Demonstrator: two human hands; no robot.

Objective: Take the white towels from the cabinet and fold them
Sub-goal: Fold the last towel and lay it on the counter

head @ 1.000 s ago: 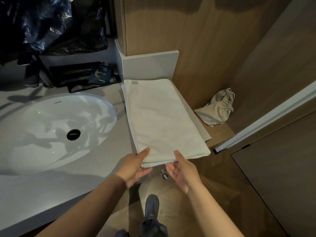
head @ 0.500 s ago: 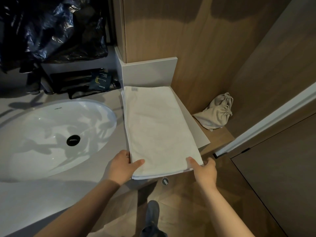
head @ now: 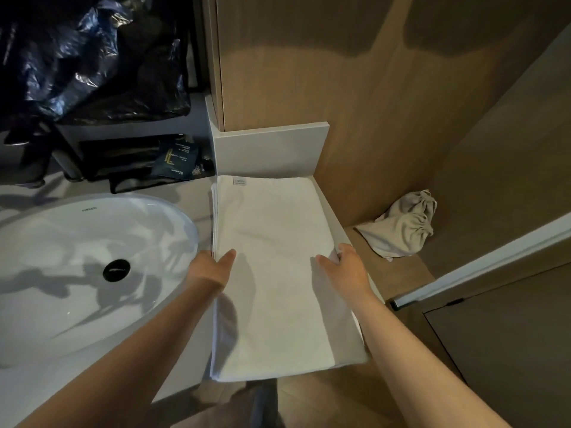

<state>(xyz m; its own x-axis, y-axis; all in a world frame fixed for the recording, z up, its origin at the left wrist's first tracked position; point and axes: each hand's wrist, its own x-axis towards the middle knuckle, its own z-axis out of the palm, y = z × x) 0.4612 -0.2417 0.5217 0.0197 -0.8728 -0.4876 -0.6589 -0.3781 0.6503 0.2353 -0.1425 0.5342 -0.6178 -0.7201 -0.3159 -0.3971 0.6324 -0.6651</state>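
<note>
A white towel (head: 278, 273), folded into a long strip with a small label at its far end, lies flat on the grey countertop (head: 185, 378) to the right of the sink. Its near end hangs slightly over the counter's front edge. My left hand (head: 210, 270) holds the towel's left edge about halfway along, thumb on top and fingers hidden beneath. Opposite it, my right hand (head: 347, 268) grips the right edge, with the thumb lying on the cloth and the fingers curled round the edge.
A white oval sink (head: 77, 261) takes up the left of the counter. Dark sachets (head: 176, 160) and a black plastic bag (head: 86, 57) sit behind it. A beige drawstring bag (head: 401, 227) lies on the lower wooden shelf at right, near a white door rail (head: 482, 264).
Both hands have slid from the towel's near end to the middle of its side edges. The towel lies flatter on the counter, and the view is closer.
</note>
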